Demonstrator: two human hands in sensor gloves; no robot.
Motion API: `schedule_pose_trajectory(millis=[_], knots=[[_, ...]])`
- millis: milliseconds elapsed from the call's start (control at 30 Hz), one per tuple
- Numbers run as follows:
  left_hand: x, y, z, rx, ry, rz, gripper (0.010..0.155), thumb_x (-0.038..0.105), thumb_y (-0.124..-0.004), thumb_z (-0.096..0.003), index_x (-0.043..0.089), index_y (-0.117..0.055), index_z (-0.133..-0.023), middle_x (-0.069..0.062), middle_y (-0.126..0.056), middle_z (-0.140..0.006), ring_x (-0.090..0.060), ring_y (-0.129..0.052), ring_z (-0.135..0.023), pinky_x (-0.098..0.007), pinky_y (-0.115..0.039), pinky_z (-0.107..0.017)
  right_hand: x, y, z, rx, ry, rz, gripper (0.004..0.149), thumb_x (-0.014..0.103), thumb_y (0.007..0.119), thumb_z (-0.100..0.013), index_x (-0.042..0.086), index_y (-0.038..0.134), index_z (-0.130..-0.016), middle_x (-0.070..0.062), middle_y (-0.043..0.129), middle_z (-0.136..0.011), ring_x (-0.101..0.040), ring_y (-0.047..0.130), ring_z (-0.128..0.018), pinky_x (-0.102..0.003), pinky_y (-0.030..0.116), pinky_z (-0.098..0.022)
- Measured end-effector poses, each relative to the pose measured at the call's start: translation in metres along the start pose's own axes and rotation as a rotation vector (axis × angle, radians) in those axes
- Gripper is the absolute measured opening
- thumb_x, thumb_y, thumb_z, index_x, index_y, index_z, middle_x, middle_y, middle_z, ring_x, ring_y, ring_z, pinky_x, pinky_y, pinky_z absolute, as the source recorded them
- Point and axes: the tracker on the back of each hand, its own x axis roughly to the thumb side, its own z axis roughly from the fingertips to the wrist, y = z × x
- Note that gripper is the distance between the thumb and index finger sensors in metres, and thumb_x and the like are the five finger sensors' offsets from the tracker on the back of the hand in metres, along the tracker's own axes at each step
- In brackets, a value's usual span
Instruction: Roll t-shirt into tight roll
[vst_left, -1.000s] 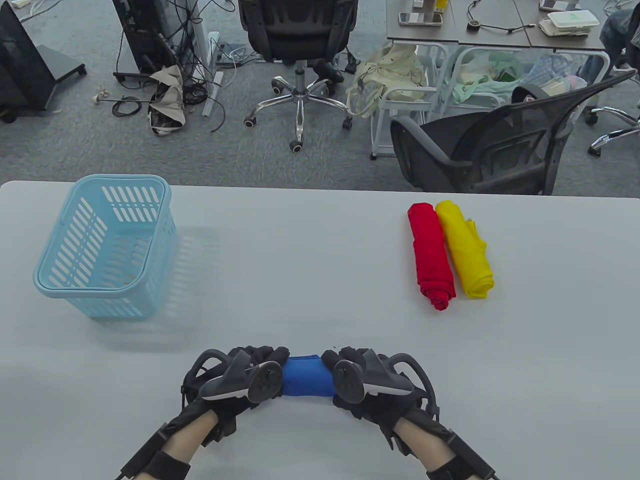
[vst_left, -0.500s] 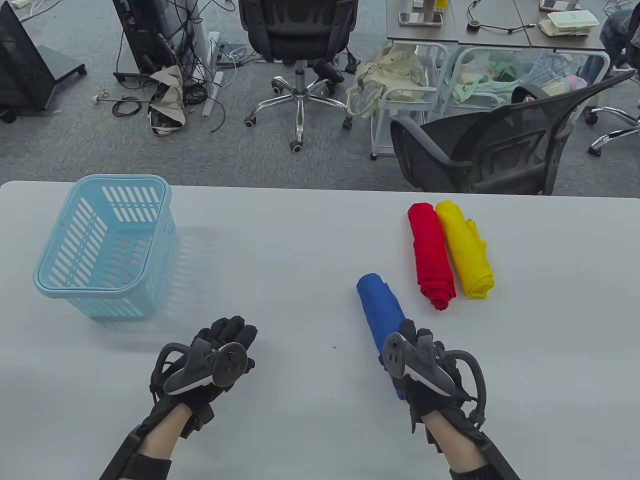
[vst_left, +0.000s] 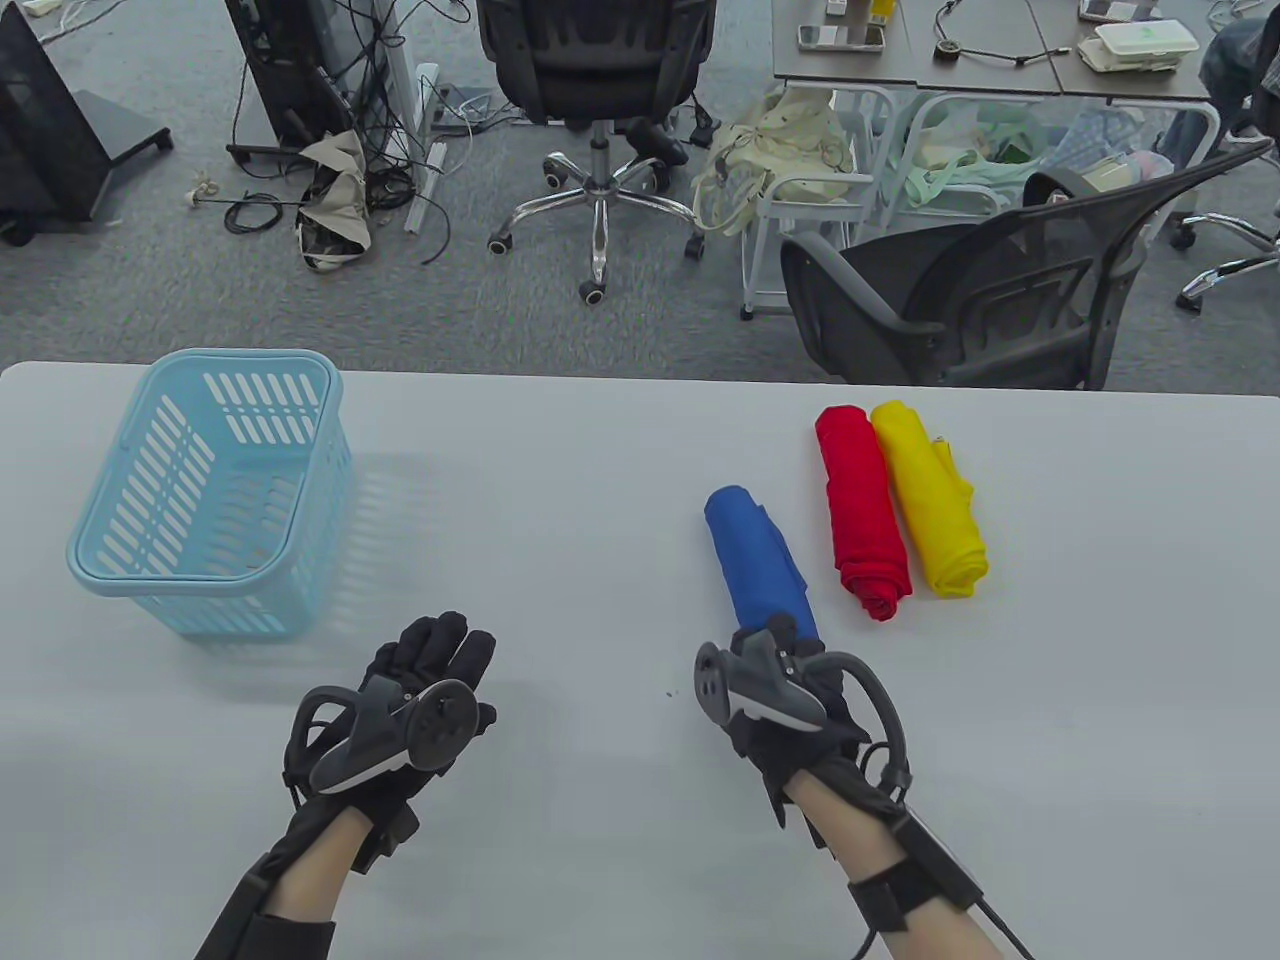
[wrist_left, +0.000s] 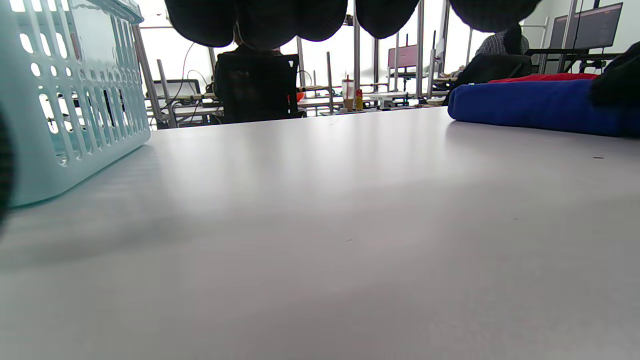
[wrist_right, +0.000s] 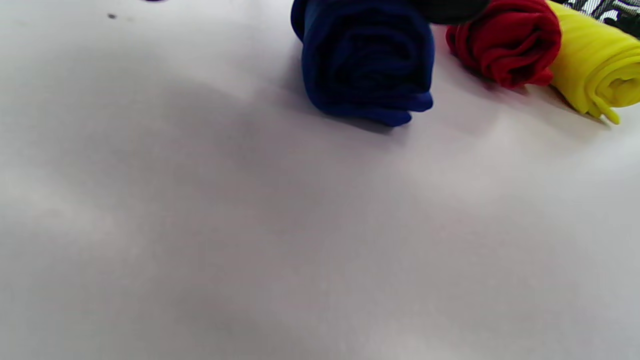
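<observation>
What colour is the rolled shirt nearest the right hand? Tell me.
Blue; clearest in the table view.

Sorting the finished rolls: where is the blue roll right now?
In the table view the blue roll lies right of centre on the table, just left of the red roll, its near end at the right hand.

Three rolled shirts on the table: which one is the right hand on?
The blue roll. The right hand is at its near end, while the red roll and yellow roll lie together, untouched, farther right.
</observation>
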Motion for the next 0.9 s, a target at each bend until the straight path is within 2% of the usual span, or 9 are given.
schedule_pose_trajectory(millis=[167,267,367,467,533,633,767,900], knots=[[-0.002,-0.003,-0.002,-0.023,-0.012,0.043,0.071,0.058,-0.044,-0.0522,0.027,-0.037,-0.116,-0.015,-0.036,-0.125,-0.042,-0.048,-0.113,-0.057,-0.053,-0.080,-0.005,-0.027,-0.056,0.060,0.124,-0.110,0.081,0.058,0.050,-0.063,0.011,0.018,-0.120,-0.031,0.009,-0.118,-0.053,0.038,-0.105,-0.057,0.049,-0.073],[-0.003,-0.007,-0.003,-0.036,-0.014,0.056,0.071,0.058,-0.042,-0.0525,0.027,-0.035,-0.117,-0.017,-0.029,-0.125,-0.044,-0.039,-0.114,-0.059,-0.049,-0.080,-0.006,-0.034,-0.081,0.062,0.260,-0.063,0.079,0.058,0.049,-0.063,0.014,0.016,-0.120,-0.028,0.009,-0.119,-0.050,0.040,-0.105,-0.057,0.047,-0.074],[-0.003,-0.008,-0.004,-0.040,-0.004,0.011,0.072,0.058,-0.042,-0.0524,0.028,-0.034,-0.117,-0.016,-0.028,-0.125,-0.044,-0.038,-0.114,-0.058,-0.048,-0.080,-0.004,-0.037,-0.093,0.085,0.317,-0.023,0.080,0.058,0.048,-0.063,0.014,0.012,-0.120,-0.028,0.007,-0.119,-0.049,0.038,-0.107,-0.058,0.046,-0.075],[-0.004,-0.007,-0.003,-0.038,0.006,0.008,0.072,0.058,-0.043,-0.0525,0.027,-0.034,-0.117,-0.016,-0.028,-0.125,-0.044,-0.038,-0.114,-0.058,-0.048,-0.080,-0.006,-0.039,-0.091,0.048,0.317,-0.036,0.080,0.058,0.047,-0.063,0.014,0.012,-0.120,-0.026,0.009,-0.121,-0.049,0.038,-0.109,-0.059,0.046,-0.074],[-0.005,-0.006,-0.003,-0.034,0.009,0.005,0.072,0.058,-0.042,-0.0526,0.027,-0.033,-0.117,-0.016,-0.028,-0.125,-0.044,-0.038,-0.114,-0.058,-0.048,-0.080,-0.008,-0.041,-0.080,-0.011,0.274,-0.049,0.079,0.057,0.046,-0.064,0.014,0.014,-0.120,-0.023,0.011,-0.122,-0.049,0.038,-0.110,-0.059,0.047,-0.074],[-0.006,-0.006,-0.004,-0.029,0.021,-0.003,0.072,0.057,-0.041,-0.0532,0.026,-0.029,-0.117,-0.017,-0.026,-0.125,-0.044,-0.037,-0.114,-0.059,-0.047,-0.080,-0.014,-0.041,-0.045,-0.125,0.169,-0.062,0.073,0.053,0.045,-0.065,0.015,0.018,-0.120,-0.019,0.016,-0.123,-0.049,0.037,-0.112,-0.060,0.047,-0.074],[-0.004,-0.007,-0.003,-0.015,0.039,-0.002,0.072,0.056,-0.038,-0.0538,0.026,-0.021,-0.117,-0.017,-0.017,-0.125,-0.046,-0.026,-0.113,-0.060,-0.039,-0.081,-0.035,-0.025,0.023,-0.207,-0.006,-0.215,0.068,0.048,0.044,-0.065,0.016,0.019,-0.120,-0.017,0.016,-0.124,-0.049,0.024,-0.115,-0.062,0.040,-0.076],[0.003,-0.007,-0.003,-0.001,0.030,-0.011,0.073,0.056,-0.036,-0.0541,0.024,-0.016,-0.116,-0.018,-0.013,-0.124,-0.047,-0.022,-0.113,-0.061,-0.036,-0.081,-0.060,-0.006,0.077,-0.294,-0.023,-0.303,0.067,0.045,0.042,-0.066,0.016,0.015,-0.120,-0.017,0.010,-0.124,-0.048,0.013,-0.114,-0.063,0.034,-0.077]])
